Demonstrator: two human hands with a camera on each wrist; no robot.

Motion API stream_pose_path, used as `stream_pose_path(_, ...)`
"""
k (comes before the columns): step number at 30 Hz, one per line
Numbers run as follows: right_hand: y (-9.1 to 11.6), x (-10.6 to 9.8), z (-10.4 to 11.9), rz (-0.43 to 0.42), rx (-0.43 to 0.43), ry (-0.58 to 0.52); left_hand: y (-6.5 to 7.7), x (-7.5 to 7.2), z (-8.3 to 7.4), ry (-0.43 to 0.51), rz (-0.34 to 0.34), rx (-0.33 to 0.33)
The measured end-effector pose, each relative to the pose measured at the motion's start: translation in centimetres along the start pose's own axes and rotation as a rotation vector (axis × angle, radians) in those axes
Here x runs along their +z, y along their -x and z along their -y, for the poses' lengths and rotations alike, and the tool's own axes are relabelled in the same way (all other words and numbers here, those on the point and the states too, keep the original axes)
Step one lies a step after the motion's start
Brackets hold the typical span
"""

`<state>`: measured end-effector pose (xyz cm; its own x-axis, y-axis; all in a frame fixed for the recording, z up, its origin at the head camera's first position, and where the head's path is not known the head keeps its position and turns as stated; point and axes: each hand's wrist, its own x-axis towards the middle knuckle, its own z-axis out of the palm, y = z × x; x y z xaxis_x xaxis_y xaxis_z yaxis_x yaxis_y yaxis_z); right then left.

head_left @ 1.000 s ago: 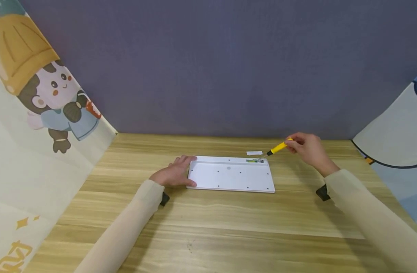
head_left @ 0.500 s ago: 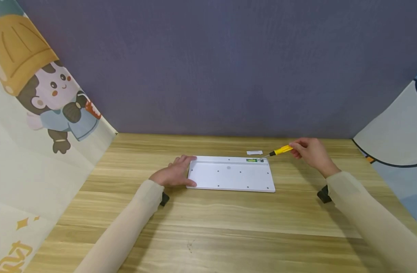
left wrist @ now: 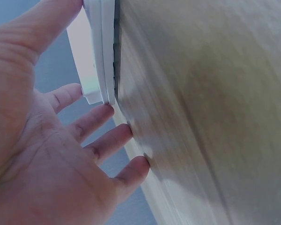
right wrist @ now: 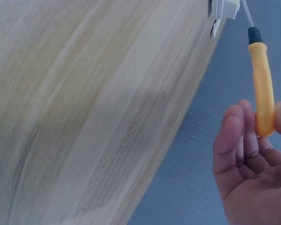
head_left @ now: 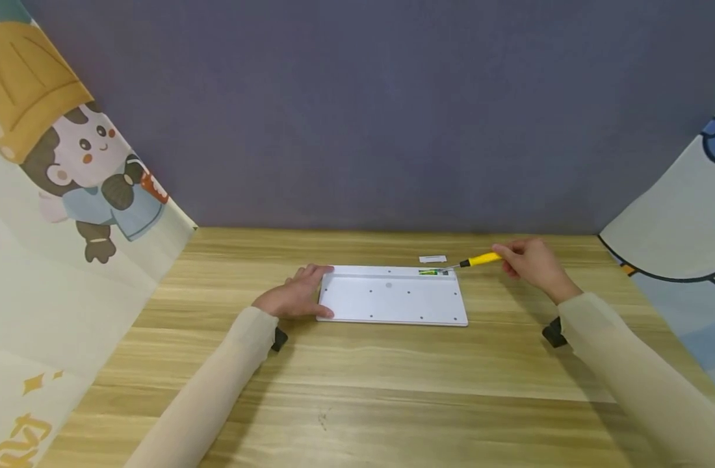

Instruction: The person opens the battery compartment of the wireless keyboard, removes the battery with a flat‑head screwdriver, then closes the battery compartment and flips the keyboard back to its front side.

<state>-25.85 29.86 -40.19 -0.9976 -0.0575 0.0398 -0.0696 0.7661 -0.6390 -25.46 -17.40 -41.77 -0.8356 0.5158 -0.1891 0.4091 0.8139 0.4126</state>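
Observation:
A white keyboard [head_left: 392, 302] lies face down on the table, with screw heads dotting its underside. In its raised back strip, near the right end, an uncovered slot shows a green battery [head_left: 428, 272]. My left hand [head_left: 293, 294] rests at the keyboard's left end, thumb at the front corner and forefinger at the back corner; its fingers are fairly straight in the left wrist view [left wrist: 61, 154]. Between thumb and fingertips, my right hand [head_left: 532, 265] pinches the end of a yellow screwdriver [head_left: 483, 259]. The screwdriver's tip reaches into the slot; its exact contact is too small to tell.
A small white battery cover [head_left: 432, 259] lies on the table just behind the slot. The wood-grain table [head_left: 357, 390] ends at a dark upright panel [head_left: 357, 117]. Printed cartoon sheets [head_left: 71, 214] flank both sides.
The screwdriver has swung from a steep slant to a flatter one, its handle end dropping with my right hand. The whole head view has shifted slightly. My left hand keeps its place on the keyboard.

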Motion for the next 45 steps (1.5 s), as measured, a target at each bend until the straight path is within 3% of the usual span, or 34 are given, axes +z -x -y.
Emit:
stream_pose_path(4, 0.0, 0.0, 0.2, -0.018, -0.015, -0.020, 0.1, 0.0, 0.1, 0.007, 0.003, -0.011)
stream_pose_path(13, 0.5, -0.7, 0.4, -0.266, -0.102, -0.017, -0.1, 0.1, 0.2, -0.004, 0.005, -0.014)
stream_pose_path(20, 1.0, -1.0, -0.1, -0.322, -0.130, 0.007, -0.1, 0.1, 0.1, -0.009, 0.001, -0.016)
stream_pose_path(29, 2.3, -0.6, -1.2, -0.191, -0.133, 0.150, 0.0, 0.1, 0.1, 0.003, 0.000, -0.021)
stream_pose_path(34, 3.6, 0.3, -1.0, -0.046, -0.129, 0.240, 0.2, 0.0, -0.1, -0.001, 0.003, -0.018)
stream_pose_path(38, 4.2, 1.2, -0.7, 0.056, -0.128, 0.262, 0.2, 0.0, -0.1, -0.004, 0.003, -0.016)
stream_pose_path(45, 4.3, 2.1, -0.2, 0.130, -0.093, 0.269, 0.0, 0.2, 0.1, -0.010, 0.014, -0.021)
